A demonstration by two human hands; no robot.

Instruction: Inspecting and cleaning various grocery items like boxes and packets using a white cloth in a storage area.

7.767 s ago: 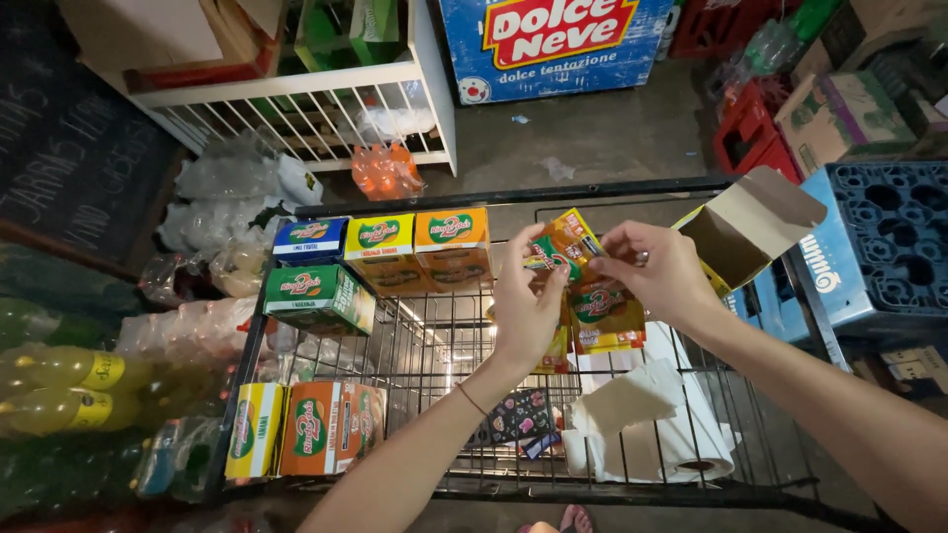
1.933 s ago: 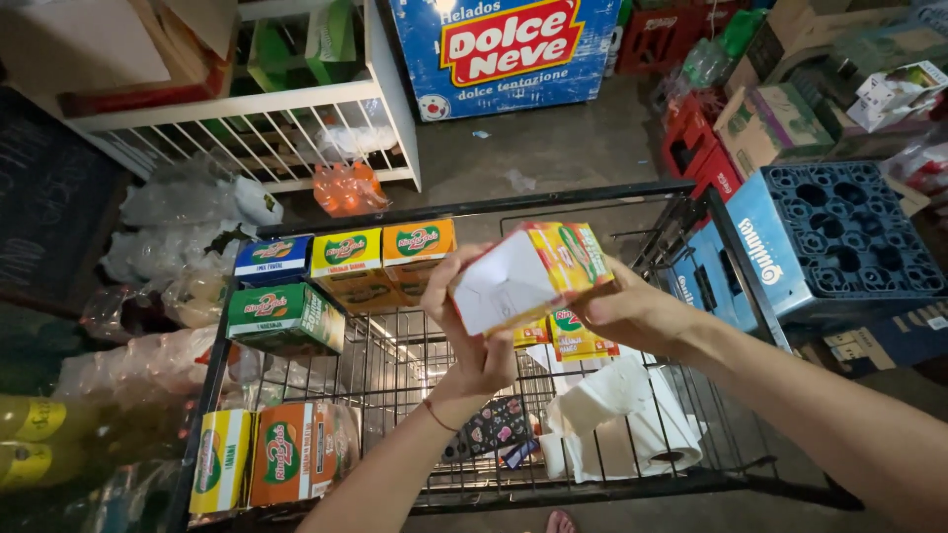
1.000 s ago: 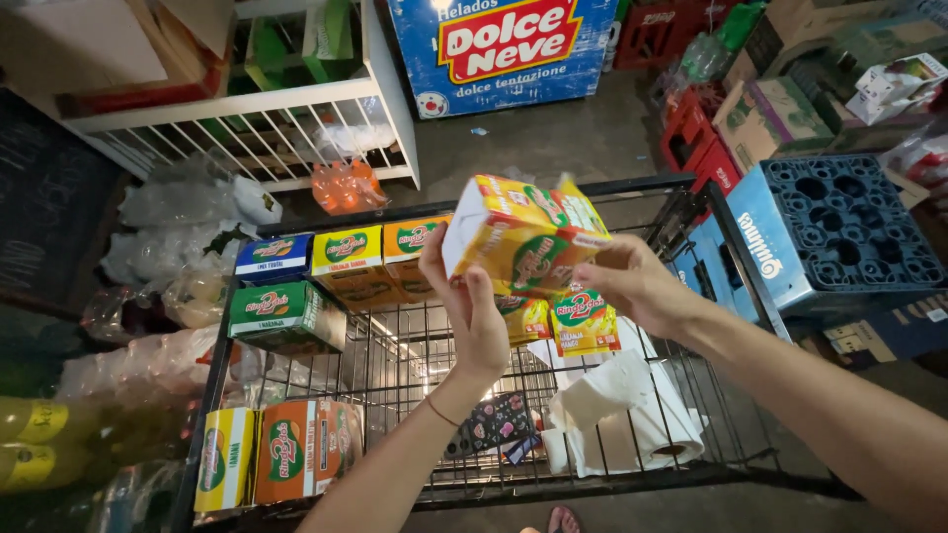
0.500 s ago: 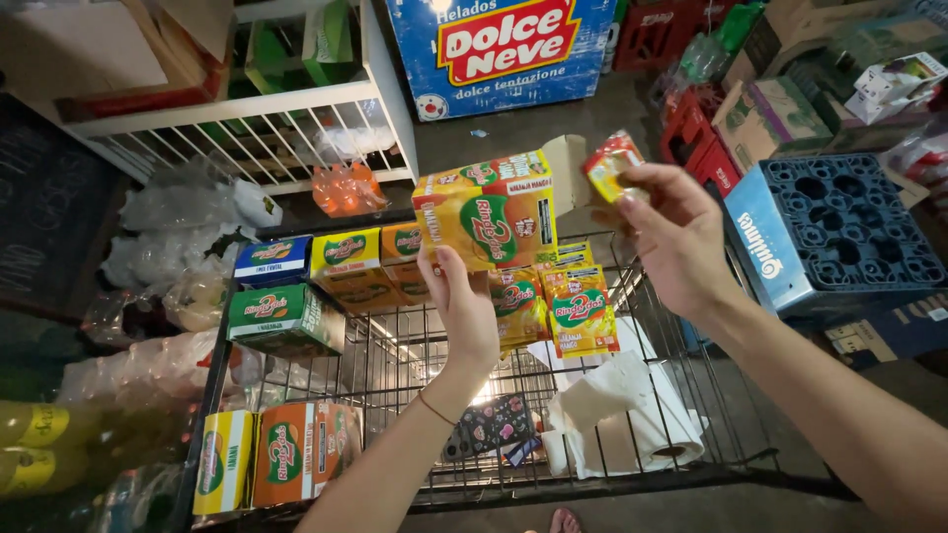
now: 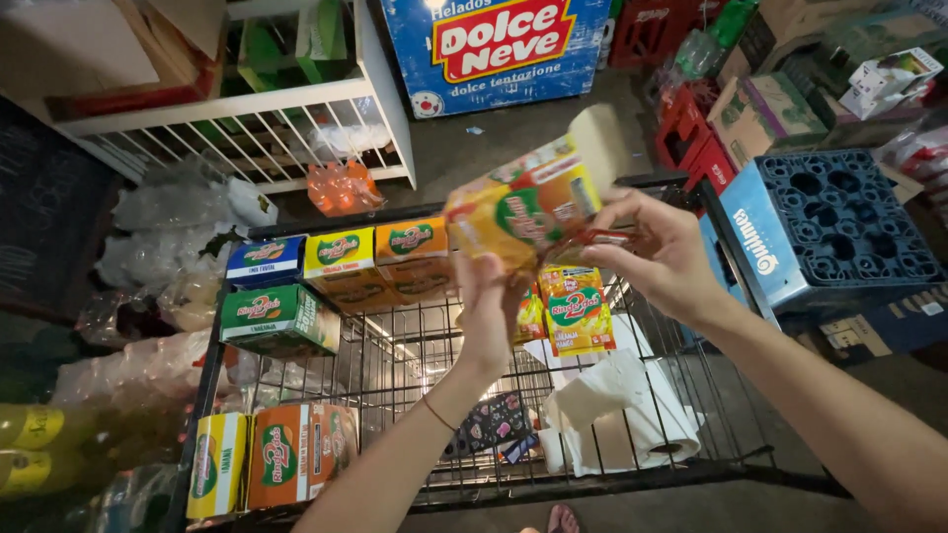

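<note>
Left hand (image 5: 491,314) grips the light, stiff cardboard box (image 5: 528,202) underneath; right hand (image 5: 664,259) fingers pinch 1 packet (image 5: 592,240) beside its open end, where the box likely crushes easily.

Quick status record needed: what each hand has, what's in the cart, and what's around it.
left hand: grips the lower end of an orange and yellow carton, raised over the cart
right hand: at the carton's open right end, fingers on a small sachet
carton: tilted, pale end flap open
wire cart: blue, yellow, orange and green boxes along the far left; loose sachets in the middle; paper towel rolls at the near right
surroundings: white wire shelf, blue crate, freezer chest
</note>
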